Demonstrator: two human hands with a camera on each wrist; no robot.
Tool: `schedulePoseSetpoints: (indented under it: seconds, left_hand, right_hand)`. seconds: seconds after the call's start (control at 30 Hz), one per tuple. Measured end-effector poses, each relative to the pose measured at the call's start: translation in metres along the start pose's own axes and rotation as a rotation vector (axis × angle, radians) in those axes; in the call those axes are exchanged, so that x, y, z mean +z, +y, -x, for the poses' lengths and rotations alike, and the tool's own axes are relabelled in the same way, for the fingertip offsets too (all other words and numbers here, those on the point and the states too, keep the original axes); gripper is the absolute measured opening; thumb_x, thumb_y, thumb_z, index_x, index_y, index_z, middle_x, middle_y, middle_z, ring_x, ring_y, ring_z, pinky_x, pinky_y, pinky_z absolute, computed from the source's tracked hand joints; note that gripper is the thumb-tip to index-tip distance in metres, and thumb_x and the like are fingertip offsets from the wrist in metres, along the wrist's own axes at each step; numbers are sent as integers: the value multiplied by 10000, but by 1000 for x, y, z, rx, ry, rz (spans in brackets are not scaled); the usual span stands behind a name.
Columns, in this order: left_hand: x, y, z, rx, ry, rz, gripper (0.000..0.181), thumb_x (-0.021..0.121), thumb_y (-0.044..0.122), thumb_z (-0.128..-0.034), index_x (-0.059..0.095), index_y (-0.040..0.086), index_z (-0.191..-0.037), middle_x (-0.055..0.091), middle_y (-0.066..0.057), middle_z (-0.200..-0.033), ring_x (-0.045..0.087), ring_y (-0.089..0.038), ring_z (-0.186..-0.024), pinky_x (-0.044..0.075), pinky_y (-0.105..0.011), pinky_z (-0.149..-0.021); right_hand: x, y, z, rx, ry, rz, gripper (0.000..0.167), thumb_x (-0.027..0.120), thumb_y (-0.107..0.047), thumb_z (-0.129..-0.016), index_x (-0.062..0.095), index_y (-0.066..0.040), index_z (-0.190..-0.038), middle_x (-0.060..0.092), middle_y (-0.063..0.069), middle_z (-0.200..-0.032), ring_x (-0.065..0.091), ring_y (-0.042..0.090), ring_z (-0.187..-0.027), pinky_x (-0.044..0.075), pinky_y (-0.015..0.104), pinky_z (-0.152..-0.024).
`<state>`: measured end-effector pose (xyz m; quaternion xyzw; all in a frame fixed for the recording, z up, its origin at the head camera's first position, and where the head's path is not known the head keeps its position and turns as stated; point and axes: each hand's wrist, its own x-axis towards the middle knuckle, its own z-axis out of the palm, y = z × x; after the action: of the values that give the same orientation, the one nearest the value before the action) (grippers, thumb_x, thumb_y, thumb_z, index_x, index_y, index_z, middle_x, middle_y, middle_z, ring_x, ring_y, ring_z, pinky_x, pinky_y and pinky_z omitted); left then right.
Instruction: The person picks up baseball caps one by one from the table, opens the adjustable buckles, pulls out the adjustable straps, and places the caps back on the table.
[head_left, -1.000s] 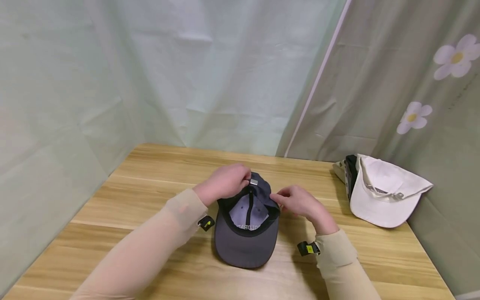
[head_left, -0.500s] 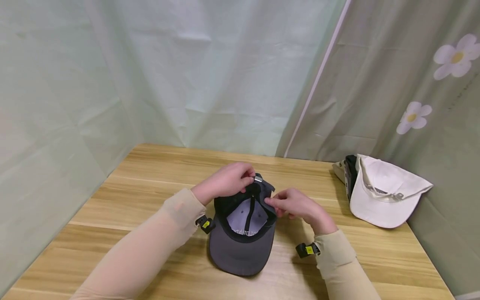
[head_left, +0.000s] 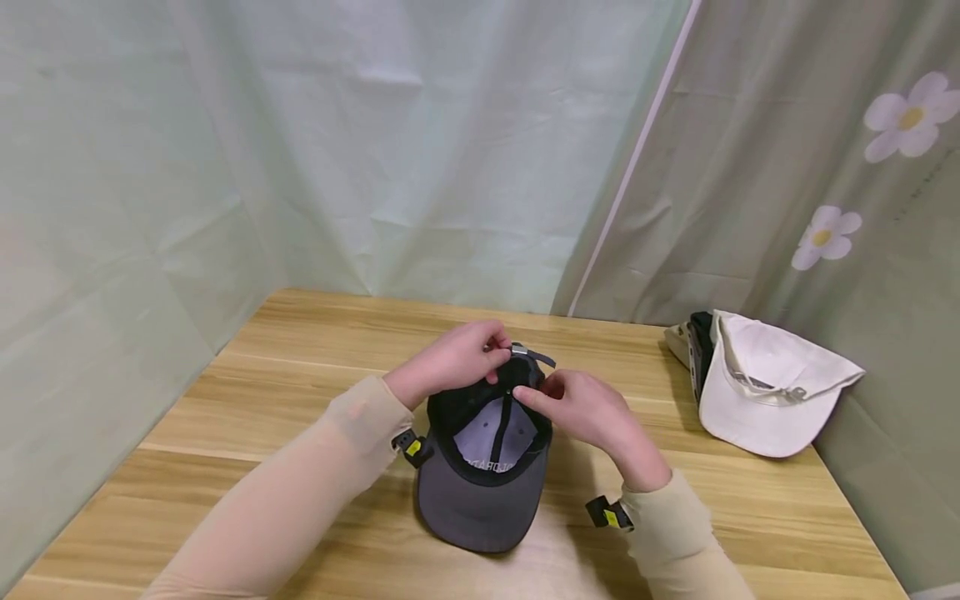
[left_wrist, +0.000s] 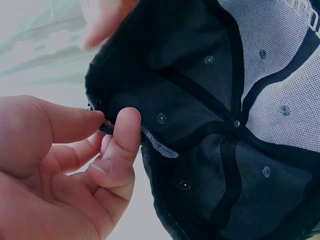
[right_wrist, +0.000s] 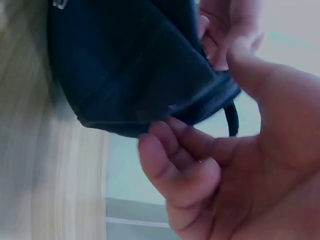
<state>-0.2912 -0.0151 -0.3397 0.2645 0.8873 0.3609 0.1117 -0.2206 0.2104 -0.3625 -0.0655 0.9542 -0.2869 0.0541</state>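
Observation:
A dark grey baseball cap (head_left: 480,510) lies upside down on the table, its brim toward me and its pale lining with lettering showing. At its far, back edge my left hand (head_left: 467,358) pinches the adjusting strap (head_left: 542,359), close to a small metal buckle (head_left: 519,350). The left wrist view shows the strap's loose end (left_wrist: 161,145) poking past the fingers into the crown. My right hand (head_left: 588,410) holds the cap's back right edge, thumb over the rim. In the right wrist view its curled fingers (right_wrist: 155,150) touch the cap's outside.
A white cap (head_left: 772,417) leans at the table's right side, with a black one (head_left: 702,350) and a beige one (head_left: 677,340) tucked behind it. Curtains (head_left: 450,167) hang along the back edge of the wooden table (head_left: 315,333).
The cap has shifted slightly left and toward me. My right hand has slid left along the rim, nearer the left hand. The strap's loose end now sticks out to the right of the buckle.

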Motion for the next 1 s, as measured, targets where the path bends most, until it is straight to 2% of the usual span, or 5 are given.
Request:
schedulePoseSetpoints:
  seconds: [0.2,0.47,0.67,0.87,1.0]
  left_hand:
    - [0,1,2,12,4,17,68,640,131,-1124,645,68,-1098,696,-56,-858,764,-325,-855,512,-355,-783]
    - [2,0,2,16,-12,28,75,643,133,-1129,638,70,-1089,700,-87,-931,751,-314,-863,520,-358,-790]
    - [7,2,1,100,15,-202,107,701,155,-1101,647,96,-1030,654,-22,-928,609,-191,-822,496,-360,-784]
    - [13,9,4,134,123,-385,234,795,189,-1043,576,110,-1062,582,-45,-935,578,-239,-837,480,-393,-756]
    - [10,16,4,155,163,-431,248,801,182,-1032,568,110,-1078,556,-55,-966,555,-252,-860,472,-394,-760]
  right_hand:
    - [2,0,-2,13,67,-55,377,681,-523,-1055,785,-169,-980,679,-23,-830,609,186,-766,472,375,-715]
    - [3,6,-12,67,120,-404,287,671,-329,-1076,761,-94,-939,640,33,-710,449,192,-620,328,322,-577]
    - [2,8,-13,80,126,-626,263,703,-276,-1072,764,-40,-974,619,19,-701,419,134,-592,313,274,-544]
    - [2,7,-12,72,122,-640,255,715,-271,-1073,763,-43,-969,611,14,-698,388,120,-558,300,265,-534]
    - [2,6,-12,61,123,-615,256,712,-278,-1080,768,-55,-967,620,13,-704,424,143,-604,303,267,-539]
